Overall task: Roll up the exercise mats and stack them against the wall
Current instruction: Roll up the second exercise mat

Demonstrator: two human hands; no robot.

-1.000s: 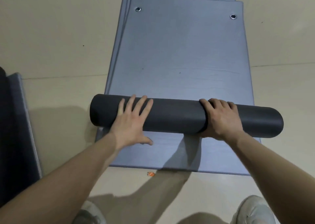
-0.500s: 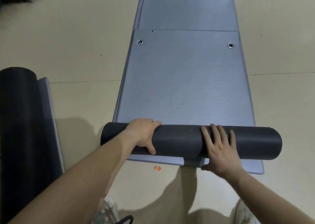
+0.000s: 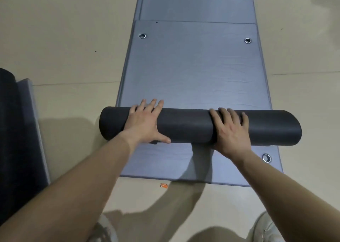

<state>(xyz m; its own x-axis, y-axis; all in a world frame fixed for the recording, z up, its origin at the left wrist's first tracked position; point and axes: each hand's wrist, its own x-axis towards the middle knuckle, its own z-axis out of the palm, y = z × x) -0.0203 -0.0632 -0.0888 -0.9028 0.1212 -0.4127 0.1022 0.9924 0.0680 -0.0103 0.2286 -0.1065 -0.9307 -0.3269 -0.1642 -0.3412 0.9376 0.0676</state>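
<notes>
While flat on roll [image 3: 185, 126], left [image 3: 145, 123], right hand [image 3: 230, 130]

An orange scrap [image 3: 163, 185] lies on the beige floor [image 3: 64, 39].

2nd roll [image 3: 7, 131] cut by L edge | far mat [image 3: 196, 0] cut at top | orange bit [image 3: 163, 185] too small to ID

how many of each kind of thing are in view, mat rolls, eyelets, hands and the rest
dark mat rolls: 2
metal eyelets: 3
hands, left hand and right hand: 2
shoes: 2
orange scrap: 1
total: 10
</notes>
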